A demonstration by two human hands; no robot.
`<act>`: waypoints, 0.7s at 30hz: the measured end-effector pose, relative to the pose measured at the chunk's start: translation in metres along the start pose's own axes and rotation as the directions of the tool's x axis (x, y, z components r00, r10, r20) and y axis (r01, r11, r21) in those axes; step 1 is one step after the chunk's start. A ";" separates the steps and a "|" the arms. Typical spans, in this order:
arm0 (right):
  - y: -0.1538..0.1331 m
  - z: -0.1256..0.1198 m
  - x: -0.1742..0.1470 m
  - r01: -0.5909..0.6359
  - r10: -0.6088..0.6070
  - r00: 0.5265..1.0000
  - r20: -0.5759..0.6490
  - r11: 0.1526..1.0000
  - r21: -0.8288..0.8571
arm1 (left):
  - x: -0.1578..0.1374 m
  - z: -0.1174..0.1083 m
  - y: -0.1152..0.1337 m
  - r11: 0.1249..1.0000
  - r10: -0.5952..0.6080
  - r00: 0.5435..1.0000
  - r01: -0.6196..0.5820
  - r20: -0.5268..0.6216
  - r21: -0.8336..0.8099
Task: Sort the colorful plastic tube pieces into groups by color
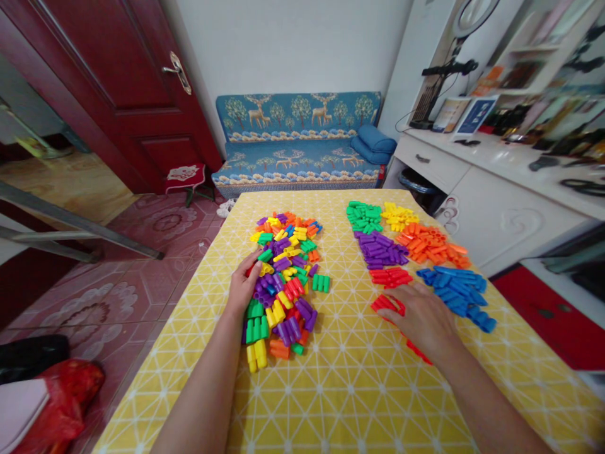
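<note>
On the left of the table lies a mixed pile of plastic tube-shaped building blocks (283, 277) in purple, green, yellow, orange, red and blue. My left hand (243, 287) is at the pile's left edge, its thumb and fingers closed around a red block (249, 271). To the right, my right hand (420, 318) reaches over the red blocks (390, 277), with thumb and fingers pinching a red piece (388, 305). Around it are single-colour heaps: purple (380, 249), green (363, 217), yellow (399, 216), orange (432, 244) and blue (456, 293). The palm hides some red blocks.
A yellow patterned cloth (340, 391) covers the table. One green block (321, 283) sits apart, right of the mixed pile. Beyond the table stands a blue sofa (297, 151). A white cabinet (501, 208) is at right, a red stool (186, 176) at left.
</note>
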State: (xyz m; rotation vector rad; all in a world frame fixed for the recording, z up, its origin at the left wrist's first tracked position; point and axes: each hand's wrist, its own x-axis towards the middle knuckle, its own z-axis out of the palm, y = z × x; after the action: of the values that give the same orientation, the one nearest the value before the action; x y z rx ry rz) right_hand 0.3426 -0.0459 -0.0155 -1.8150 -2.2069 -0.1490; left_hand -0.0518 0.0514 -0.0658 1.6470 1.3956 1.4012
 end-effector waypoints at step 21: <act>0.073 -0.011 -0.004 -0.053 0.094 0.980 -0.177 0.974 0.221 | 0.000 0.000 0.000 1.000 -0.013 1.000 0.013 0.005 -0.013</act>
State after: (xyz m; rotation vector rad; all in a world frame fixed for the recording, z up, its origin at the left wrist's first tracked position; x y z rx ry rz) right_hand 0.4160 -0.0375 -0.0133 -1.6889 -1.9428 -0.0595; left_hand -0.0522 0.0516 -0.0661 1.6295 1.3890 1.3953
